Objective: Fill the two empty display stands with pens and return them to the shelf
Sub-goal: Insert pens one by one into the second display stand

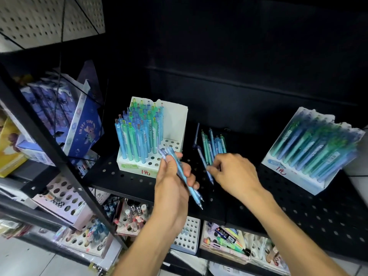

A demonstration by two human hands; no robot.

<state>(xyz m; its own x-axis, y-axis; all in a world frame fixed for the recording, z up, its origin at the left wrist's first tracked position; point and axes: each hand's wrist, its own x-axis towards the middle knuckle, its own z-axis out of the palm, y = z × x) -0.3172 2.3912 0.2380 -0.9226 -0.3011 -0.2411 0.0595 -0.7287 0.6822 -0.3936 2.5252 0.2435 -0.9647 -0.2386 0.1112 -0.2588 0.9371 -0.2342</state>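
Over on the left we pass a blue box (84, 128) printed "ENJOY TIME", leaning on the neighbouring rack, and then we reach the white display stand (139, 166), standing on the black perforated shelf (298, 206), its left rows packed with upright blue and green pens, its right-hand holes open, a green label we cannot read on its front lip and "1元" handwritten in red beside it; our left hand (175, 176) has fingers and thumb curled round a couple of light-blue pens (185, 176), held slanting just in front of that stand, tips pointing down toward us; we judge these light, stiff, slick plastic barrels, easy to roll, best taken mid-barrel and fed tip-first into a hole; next, our right hand (233, 172) pinches one pen (205, 166) from the loose pile of pens (215, 148) lying flat on the shelf between the stands, other fingers curled; far right, the second display stand (288, 172) looks full, tilted back on the shelf, blurred, again marked "1元" in red under a blue label too blurred to read
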